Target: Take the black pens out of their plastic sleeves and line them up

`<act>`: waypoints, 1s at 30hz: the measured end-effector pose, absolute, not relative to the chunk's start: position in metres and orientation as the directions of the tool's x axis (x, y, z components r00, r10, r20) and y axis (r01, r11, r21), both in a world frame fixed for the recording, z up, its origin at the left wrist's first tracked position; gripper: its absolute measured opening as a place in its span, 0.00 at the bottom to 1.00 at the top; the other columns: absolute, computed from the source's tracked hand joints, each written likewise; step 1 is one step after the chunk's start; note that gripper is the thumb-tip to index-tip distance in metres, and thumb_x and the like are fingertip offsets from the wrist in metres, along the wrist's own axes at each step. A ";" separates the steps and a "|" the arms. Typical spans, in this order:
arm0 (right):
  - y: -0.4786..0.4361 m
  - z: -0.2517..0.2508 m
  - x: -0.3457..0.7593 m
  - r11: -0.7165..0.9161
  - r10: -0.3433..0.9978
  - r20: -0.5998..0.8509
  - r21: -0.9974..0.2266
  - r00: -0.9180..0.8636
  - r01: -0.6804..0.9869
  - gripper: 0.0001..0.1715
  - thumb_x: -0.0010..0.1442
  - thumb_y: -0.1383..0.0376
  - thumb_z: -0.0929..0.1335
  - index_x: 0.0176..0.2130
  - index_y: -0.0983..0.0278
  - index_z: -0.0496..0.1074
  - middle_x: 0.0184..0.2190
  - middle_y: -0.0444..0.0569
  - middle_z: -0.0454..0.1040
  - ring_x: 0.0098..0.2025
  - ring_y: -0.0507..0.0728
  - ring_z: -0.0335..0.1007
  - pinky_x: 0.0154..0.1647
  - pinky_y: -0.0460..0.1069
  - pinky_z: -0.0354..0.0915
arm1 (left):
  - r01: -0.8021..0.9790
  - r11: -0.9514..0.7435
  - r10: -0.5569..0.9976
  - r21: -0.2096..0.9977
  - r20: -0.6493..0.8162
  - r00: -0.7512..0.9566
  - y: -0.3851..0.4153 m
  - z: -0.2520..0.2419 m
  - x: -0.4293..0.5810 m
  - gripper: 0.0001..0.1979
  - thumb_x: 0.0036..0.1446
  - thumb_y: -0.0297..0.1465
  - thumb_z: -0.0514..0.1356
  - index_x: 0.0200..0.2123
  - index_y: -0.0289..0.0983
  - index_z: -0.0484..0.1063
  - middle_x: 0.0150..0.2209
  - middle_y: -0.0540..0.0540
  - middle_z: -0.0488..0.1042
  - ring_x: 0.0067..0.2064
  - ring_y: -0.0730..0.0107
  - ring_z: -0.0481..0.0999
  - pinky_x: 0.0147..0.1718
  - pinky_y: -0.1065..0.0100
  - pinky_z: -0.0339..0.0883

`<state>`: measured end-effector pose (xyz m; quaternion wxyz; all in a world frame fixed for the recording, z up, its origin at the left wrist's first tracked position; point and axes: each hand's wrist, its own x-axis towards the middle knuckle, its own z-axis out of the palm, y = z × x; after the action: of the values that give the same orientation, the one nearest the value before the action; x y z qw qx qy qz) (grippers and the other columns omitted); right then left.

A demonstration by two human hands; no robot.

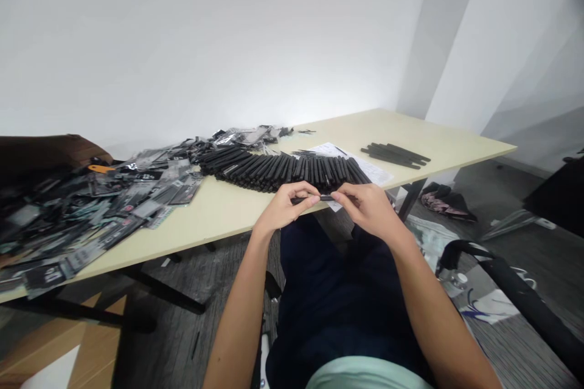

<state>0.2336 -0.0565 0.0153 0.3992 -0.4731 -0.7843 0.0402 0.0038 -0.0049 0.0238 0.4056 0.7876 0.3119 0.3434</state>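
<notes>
Both hands meet over my lap at the table's near edge and pinch one thin black pen [320, 197] held level between them. My left hand [287, 206] grips its left end with thumb and fingers closed. The pen's right end is pinched by my right hand [367, 206]. Just beyond them a long row of black pens [283, 170] lies packed side by side on the pale table [219, 213].
A heap of dark plastic packets [91, 206] covers the table's left part. A small bundle of black pens [395, 155] lies far right, white paper sheets [365, 167] beside the row. A black chair arm [515, 292] stands right; a bag [444, 202] lies on the floor.
</notes>
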 end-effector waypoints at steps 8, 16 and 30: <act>-0.050 0.008 0.235 0.645 0.715 0.637 -0.445 -0.287 0.621 0.02 0.69 0.64 0.68 0.42 0.60 0.71 0.36 0.48 0.78 0.35 0.57 0.74 0.36 0.50 0.64 | 0.278 -0.528 0.750 0.803 0.286 0.596 -0.003 0.023 0.002 0.23 0.69 0.45 0.58 0.31 0.32 0.78 0.19 0.52 0.65 0.22 0.77 0.62 0.24 0.73 0.55; -0.049 0.009 0.237 0.666 0.693 0.665 -0.440 -0.280 0.602 0.02 0.67 0.67 0.69 0.42 0.60 0.71 0.38 0.48 0.78 0.36 0.57 0.75 0.36 0.50 0.66 | 0.241 -0.458 0.773 0.856 0.250 0.583 -0.002 0.020 0.002 0.24 0.69 0.48 0.57 0.37 0.32 0.78 0.16 0.56 0.59 0.17 0.79 0.59 0.20 0.73 0.53; -0.056 0.016 0.233 0.575 0.804 0.445 -0.412 -0.395 0.706 0.19 0.76 0.58 0.60 0.37 0.61 0.72 0.34 0.48 0.79 0.35 0.57 0.75 0.36 0.50 0.60 | 0.238 -0.465 0.786 0.852 0.275 0.553 -0.004 0.019 0.004 0.19 0.62 0.45 0.66 0.36 0.32 0.77 0.29 0.49 0.75 0.19 0.80 0.66 0.17 0.76 0.60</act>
<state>0.2331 -0.0558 0.0155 0.3105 -0.4540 -0.8315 0.0782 0.0042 -0.0042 0.0194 0.4009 0.7847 0.3264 0.3419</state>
